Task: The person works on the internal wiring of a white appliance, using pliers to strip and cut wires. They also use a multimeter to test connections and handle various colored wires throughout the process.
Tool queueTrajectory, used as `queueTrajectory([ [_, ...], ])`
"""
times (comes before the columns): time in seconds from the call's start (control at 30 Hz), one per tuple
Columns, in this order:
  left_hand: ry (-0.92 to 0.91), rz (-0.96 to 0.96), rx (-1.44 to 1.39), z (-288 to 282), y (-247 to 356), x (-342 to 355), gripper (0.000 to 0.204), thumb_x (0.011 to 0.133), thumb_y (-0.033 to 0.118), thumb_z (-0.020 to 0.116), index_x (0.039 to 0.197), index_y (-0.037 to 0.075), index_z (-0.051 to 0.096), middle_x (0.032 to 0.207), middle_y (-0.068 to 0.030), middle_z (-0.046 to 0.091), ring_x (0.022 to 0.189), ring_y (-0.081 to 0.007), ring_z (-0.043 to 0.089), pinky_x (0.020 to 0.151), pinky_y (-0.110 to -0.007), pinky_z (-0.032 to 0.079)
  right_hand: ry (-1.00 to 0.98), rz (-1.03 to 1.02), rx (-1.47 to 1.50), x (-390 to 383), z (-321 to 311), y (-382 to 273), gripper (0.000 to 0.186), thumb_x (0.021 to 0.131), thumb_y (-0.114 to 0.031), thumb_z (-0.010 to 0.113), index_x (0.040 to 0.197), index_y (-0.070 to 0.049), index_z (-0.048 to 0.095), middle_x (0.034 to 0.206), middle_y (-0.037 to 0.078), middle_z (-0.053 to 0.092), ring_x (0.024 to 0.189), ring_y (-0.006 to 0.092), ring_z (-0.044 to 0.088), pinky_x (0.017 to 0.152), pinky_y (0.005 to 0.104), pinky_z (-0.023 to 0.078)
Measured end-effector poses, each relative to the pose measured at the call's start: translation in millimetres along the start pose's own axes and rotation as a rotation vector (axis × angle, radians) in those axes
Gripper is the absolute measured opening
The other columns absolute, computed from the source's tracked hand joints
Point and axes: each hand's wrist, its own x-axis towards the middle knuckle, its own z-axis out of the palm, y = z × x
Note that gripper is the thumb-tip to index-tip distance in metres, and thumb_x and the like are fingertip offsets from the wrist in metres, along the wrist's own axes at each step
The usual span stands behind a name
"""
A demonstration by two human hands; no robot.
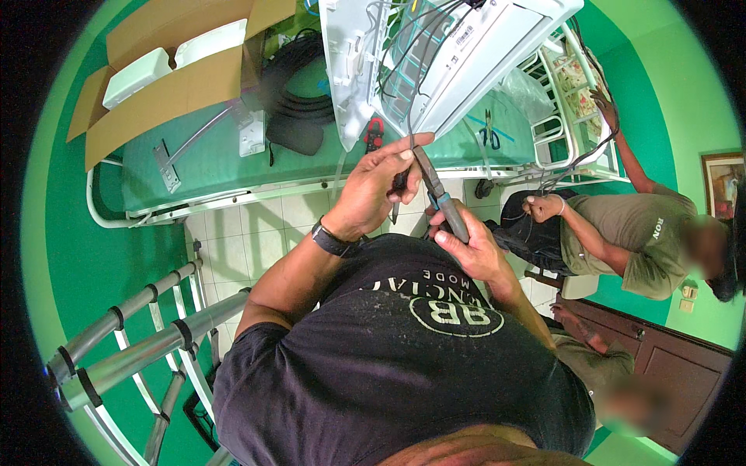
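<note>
My right hand (pixel 475 247) is closed around the handles of pliers (pixel 440 194), which have grey and blue grips. Their metal jaws reach up to the fingertips of my left hand (pixel 367 186). A thin dark cable (pixel 410 128) hangs down from the opened white unit (pixel 474 70) to those fingers, and my left hand pinches it beside the jaws. Something black shows under the left palm, partly hidden; I cannot make out what it is. Several loose wires hang inside the white unit, just beyond my hands.
A red clamp meter (pixel 374 135) lies on the green bed surface (pixel 210 167), near coiled black tubing (pixel 291 85) and a cardboard box (pixel 167 105). At left stands a metal ladder (pixel 148 299). Two people are at right; one person's hand (pixel 544 206) holds dark cables.
</note>
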Motion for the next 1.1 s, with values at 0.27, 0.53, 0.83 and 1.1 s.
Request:
queueTrajectory([
  [0.27,0.024,-0.017,-0.021,-0.8,-1.1,3.1,0.044,0.105,0.019,0.048,0.144,-0.002,0.05,0.072,0.0005,0.054,0.061,-0.0078,0.046,0.053,-0.022,0.034,-0.025,-0.039,-0.003,4.6,-2.0,2.2,0.021,0.096,-0.014,0.063,0.113,-0.003,0.057,0.104,0.007,0.057,0.094,0.0191,0.057,0.087,0.0338,0.047],
  [0.53,0.018,-0.038,-0.075,-1.9,0.8,8.1,0.043,0.104,0.016,0.045,0.143,-0.001,0.051,0.072,0.0011,0.054,0.061,-0.0074,0.046,0.053,-0.022,0.031,-0.068,-0.005,0.047,9.2,-4.1,5.6,0.018,0.092,-0.002,0.056,0.11,-0.003,0.054,0.104,0.008,0.055,0.093,0.0181,0.056,0.087,0.0331,0.047],
  [0.83,0.015,-0.03,-0.08,-4.0,2.3,12.7,0.044,0.105,0.016,0.046,0.144,-0.001,0.05,0.072,0.0021,0.053,0.062,-0.0067,0.045,0.053,-0.021,0.03,-0.132,0.055,0.232,15.4,-9.1,13.7,0.023,0.09,0.0,0.054,0.112,-0.004,0.052,0.107,0.006,0.053,0.088,0.0138,0.056,0.083,0.0306,0.048],
  [1.1,0.001,-0.031,-0.086,-6.8,1.8,15.0,0.044,0.105,0.018,0.046,0.145,-0.002,0.049,0.072,0.0022,0.053,0.062,-0.0065,0.045,0.053,-0.022,0.03,-0.128,0.035,0.257,18.0,-9.0,15.8,0.026,0.09,0.004,0.053,0.114,-0.004,0.052,0.11,0.006,0.053,0.087,0.0129,0.057,0.081,0.0297,0.049],
])
